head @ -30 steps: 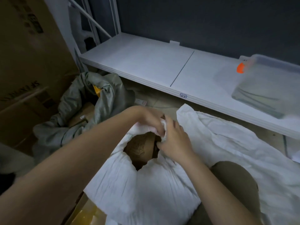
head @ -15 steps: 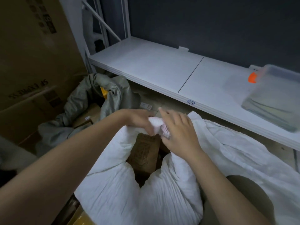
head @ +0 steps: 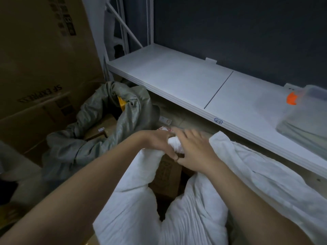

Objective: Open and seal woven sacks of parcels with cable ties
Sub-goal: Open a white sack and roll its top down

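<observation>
The person is bending over a white woven sack (head: 134, 214) that is lying on the floor in front of a low white shelf (head: 177, 80). Both hands are meeting at the far edge of the sack's mouth. The left hand (head: 157, 141) is gripping a gathered bunch of the white fabric, with the fingers curled around it. The right hand (head: 196, 151) is pressing on the same bunch from the other side, touching the left hand; its fingers are looking blurred, so I cannot tell if they are closing on the fabric. Below the hands the mouth is gaping, and a brown cardboard parcel (head: 168, 175) is showing inside. To the left a grey sack (head: 99, 138) is lying open beside tall cardboard boxes (head: 40, 64). A clear plastic container (head: 306, 121) with an orange clip is standing on the shelf.
</observation>
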Tool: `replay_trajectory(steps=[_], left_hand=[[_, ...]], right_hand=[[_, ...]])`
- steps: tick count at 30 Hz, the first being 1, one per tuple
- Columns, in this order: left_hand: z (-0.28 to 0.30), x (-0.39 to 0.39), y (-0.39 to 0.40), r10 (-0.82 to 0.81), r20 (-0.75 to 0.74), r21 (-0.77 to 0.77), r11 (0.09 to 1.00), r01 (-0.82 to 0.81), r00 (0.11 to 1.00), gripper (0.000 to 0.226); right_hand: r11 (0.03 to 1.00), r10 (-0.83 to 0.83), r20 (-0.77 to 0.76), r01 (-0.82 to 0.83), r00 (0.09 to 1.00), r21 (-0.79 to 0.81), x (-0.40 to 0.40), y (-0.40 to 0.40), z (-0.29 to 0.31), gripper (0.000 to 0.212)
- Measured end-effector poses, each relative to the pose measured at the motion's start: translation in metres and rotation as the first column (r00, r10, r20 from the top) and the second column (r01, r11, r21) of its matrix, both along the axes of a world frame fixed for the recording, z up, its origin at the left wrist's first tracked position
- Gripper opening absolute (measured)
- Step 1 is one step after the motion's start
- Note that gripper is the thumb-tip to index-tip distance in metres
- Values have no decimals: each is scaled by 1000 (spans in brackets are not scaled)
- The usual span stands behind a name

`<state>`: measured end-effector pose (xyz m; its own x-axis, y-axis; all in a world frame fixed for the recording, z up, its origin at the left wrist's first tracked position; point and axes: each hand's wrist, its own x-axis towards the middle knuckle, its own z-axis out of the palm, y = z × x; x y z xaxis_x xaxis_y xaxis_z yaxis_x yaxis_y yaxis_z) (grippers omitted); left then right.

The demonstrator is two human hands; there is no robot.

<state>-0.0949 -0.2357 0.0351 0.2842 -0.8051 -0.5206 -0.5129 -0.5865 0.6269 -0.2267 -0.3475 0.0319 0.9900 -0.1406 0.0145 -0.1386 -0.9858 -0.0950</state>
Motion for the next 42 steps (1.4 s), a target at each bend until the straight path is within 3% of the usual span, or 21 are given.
replay_trajectory(steps=[2, 3, 5, 6, 7, 8, 10, 12, 14, 17, 18, 20, 21, 23, 25, 26, 28, 30, 31, 39, 42], left_hand=[[-4, 0, 2, 35, 97, 1, 999, -35, 995, 68], [-7, 0, 4, 31, 291, 2, 999, -32, 956, 62], [-13, -3, 11, -56, 706, 38, 998, 42, 706, 49], [-20, -2, 14, -39, 763, 7, 999, 51, 646, 43], [-25, 0, 16, 8, 744, -31, 999, 22, 668, 40], [-28, 4, 16, 56, 668, -56, 998, -25, 742, 37], [-31, 14, 15, 184, 356, -142, 980, -141, 916, 36], [-28, 19, 11, 204, -25, -202, 958, -205, 979, 53], [-25, 19, 12, 168, -207, -155, 967, -202, 964, 67], [-29, 23, 26, 119, -17, -1, 993, -119, 993, 76], [-32, 23, 32, 75, 120, 43, 996, -80, 990, 69], [-35, 23, 38, 40, 464, 28, 998, -60, 885, 42], [-35, 21, 40, 59, 640, -22, 998, -59, 766, 32], [-36, 16, 38, 132, 853, -164, 986, 19, 505, 29], [-37, 14, 37, 245, 869, -333, 932, 142, 429, 39], [-36, 12, 37, 284, 839, -401, 900, 173, 465, 44], [-20, 9, 42, 261, 645, -439, 896, 69, 718, 47], [-1, 10, 50, 221, 248, -340, 932, -129, 943, 48], [7, 13, 55, 195, 113, -261, 952, -160, 974, 49], [36, 11, 90, 284, 123, -23, 959, -283, 951, 78], [45, 4, 106, 335, -5, 42, 941, -335, 942, 59]], right_hand=[[963, -63, -15, 64, 998, 263, 13, 2, -15, 53], [884, -129, -121, 169, 984, 435, 20, -3, -26, 41], [579, -107, -369, 359, 923, 731, 29, -17, -33, 38], [470, -61, -457, 429, 887, 771, 30, -22, -32, 42], [473, -42, -476, 437, 879, 765, 30, -24, -31, 42], [600, -73, -436, 389, 897, 699, 29, -23, -31, 42], [949, -142, -164, 181, 976, 256, 31, -12, -31, 50], [1000, -19, 101, 20, 995, -4, 29, 1, -28, 66], [988, -18, 93, 4, 995, 153, 29, 4, -20, 51], [862, -214, -189, 277, 958, 424, 52, -3, -40, 16], [890, -104, -369, 252, 923, 380, 45, -11, -53, 20], [902, -55, -539, 273, 840, 334, 48, -23, -71, 37], [934, -34, -628, 249, 777, 256, 46, -18, -63, 40], [964, -112, -457, 208, 882, 165, 60, -15, -47, 57], [976, 17, -240, 36, 971, 214, 51, -6, -23, 78], [945, 60, -124, -17, 990, 327, 49, -1, -16, 76], [849, 59, -20, -40, 998, 527, 56, 10, -8, 57], [882, 61, -38, -36, 997, 470, 59, 13, -3, 41], [898, 73, -37, -50, 997, 436, 59, 13, -1, 36], [816, 6, 114, -71, 994, 573, 52, 18, 16, 31], [858, 30, 59, -56, 998, 510, 43, 20, 25, 14]])
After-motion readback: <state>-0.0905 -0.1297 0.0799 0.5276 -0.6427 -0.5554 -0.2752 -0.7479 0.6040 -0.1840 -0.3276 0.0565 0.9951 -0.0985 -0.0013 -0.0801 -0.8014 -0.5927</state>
